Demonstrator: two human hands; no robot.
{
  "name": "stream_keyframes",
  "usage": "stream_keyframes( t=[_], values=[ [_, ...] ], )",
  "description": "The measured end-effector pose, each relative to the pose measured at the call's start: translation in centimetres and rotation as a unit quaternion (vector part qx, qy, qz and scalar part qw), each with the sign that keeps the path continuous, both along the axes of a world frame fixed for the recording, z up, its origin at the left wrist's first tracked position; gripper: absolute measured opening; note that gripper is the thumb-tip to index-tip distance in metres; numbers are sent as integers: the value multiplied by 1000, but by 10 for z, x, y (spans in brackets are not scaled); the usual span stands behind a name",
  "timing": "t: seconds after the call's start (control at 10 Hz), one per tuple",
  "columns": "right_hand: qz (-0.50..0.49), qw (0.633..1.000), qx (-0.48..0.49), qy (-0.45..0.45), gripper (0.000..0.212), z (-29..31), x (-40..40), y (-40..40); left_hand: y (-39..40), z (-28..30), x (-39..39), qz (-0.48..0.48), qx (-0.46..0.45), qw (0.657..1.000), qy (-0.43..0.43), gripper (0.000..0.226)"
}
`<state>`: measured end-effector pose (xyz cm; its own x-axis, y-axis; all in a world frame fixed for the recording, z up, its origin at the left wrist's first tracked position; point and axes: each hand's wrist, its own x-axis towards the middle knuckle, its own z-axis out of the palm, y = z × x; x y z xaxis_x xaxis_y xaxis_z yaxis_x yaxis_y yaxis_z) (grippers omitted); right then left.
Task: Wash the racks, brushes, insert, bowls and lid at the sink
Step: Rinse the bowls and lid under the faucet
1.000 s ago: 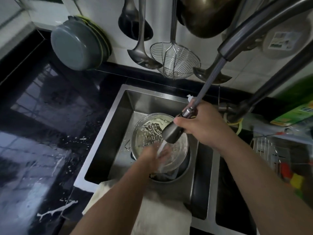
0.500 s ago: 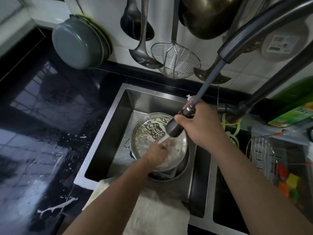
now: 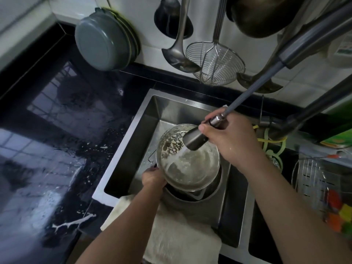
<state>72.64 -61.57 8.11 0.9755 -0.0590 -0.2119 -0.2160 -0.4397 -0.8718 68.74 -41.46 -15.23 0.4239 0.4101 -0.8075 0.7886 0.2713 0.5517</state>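
Bowl (image 3: 190, 166) tilted in sink (image 3: 144, 119) — left hand (image 3: 153, 178) grips rim, right hand (image 3: 228, 136) grips sprayer (image 3: 196, 139) above.

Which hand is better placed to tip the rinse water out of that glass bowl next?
Probably the left hand: it already grips the glass bowl at its near-left rim, over the sink. The right hand is busy holding the pull-out sprayer, with water running into the bowl.

Grey-green plates (image 3: 103, 41), black speckled countertop (image 3: 62, 115), white towel (image 3: 177, 239), silver sink (image 3: 146, 121).
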Motion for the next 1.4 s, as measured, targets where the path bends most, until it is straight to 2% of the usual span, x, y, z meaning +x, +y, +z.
stream_keyframes(
  t=[0.1,0.2,0.3,0.6,0.9,1.0,1.2,1.4],
  values=[
    [-2,1000,13,-5,18,-2,3,1,0,15,-4,90,-86,992,-14,28],
    [14,1000,14,11,14,1,-4,-6,6,24,-7,98,-105,989,-28,27],
    [34,999,14,18,13,2,-15,-10,5,30,-10,101,-112,988,-38,24],
    [-23,999,32,-9,16,-2,5,9,-2,37,-14,32,-94,994,-54,27],
    [-108,991,-24,-75,16,-7,30,16,-13,40,-24,-18,-68,996,-58,24],
    [-117,989,-34,-83,17,-9,33,11,-14,45,-26,-36,-66,996,-52,21],
    [-135,978,-114,-111,20,-10,36,-3,-15,51,-30,-62,-64,995,-53,14],
    [-108,969,-200,-92,26,-2,25,-24,-13,55,-31,-79,-57,994,-58,15]
  ],
)
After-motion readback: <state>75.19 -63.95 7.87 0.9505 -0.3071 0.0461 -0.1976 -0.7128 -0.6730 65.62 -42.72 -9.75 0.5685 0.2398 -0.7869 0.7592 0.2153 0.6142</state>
